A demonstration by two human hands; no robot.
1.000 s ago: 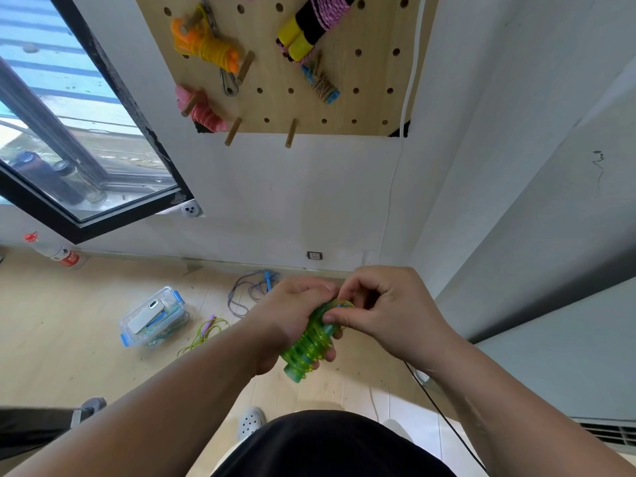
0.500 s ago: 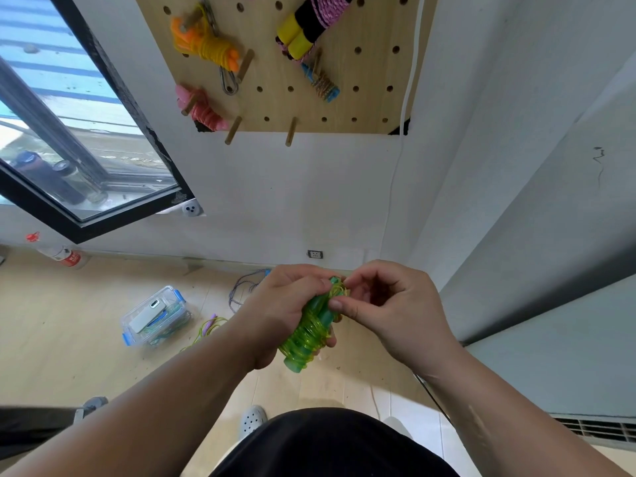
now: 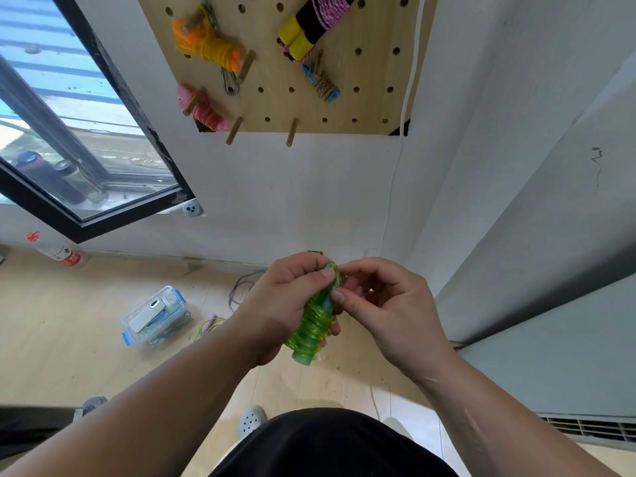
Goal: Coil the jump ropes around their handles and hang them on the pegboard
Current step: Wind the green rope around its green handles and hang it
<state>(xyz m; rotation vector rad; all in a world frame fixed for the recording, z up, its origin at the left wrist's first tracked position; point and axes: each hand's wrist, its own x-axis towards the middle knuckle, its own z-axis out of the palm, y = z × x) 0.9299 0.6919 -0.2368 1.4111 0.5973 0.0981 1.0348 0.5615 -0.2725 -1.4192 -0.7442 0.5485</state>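
The green jump rope (image 3: 312,327) is held in front of the person's body, well below the pegboard (image 3: 371,108). Its cord is wound in tight rings around the paired handles. The left hand (image 3: 282,304) wraps the bundle from the side with its thumb laid near the top, a hold that probably keeps the springy coils from slipping loose. The right hand (image 3: 389,315) curls thumb and forefinger in at the upper end and pinches the cord there. This looks like tucking the tail under a turn to lock the coil, though the very end is hidden between the fingers. The bundle tilts, with its free lower end pointing back toward the person. Up on the board, an orange rope (image 3: 206,46), a pink rope (image 3: 203,110) and a yellow-and-black one (image 3: 306,29) already hang on wooden pegs. Two bare pegs (image 3: 234,130) in the bottom row look like likely spots for this one. Uncoiled ropes (image 3: 210,324) lie on the floor (image 3: 69,339) beside a clear plastic box (image 3: 155,316).
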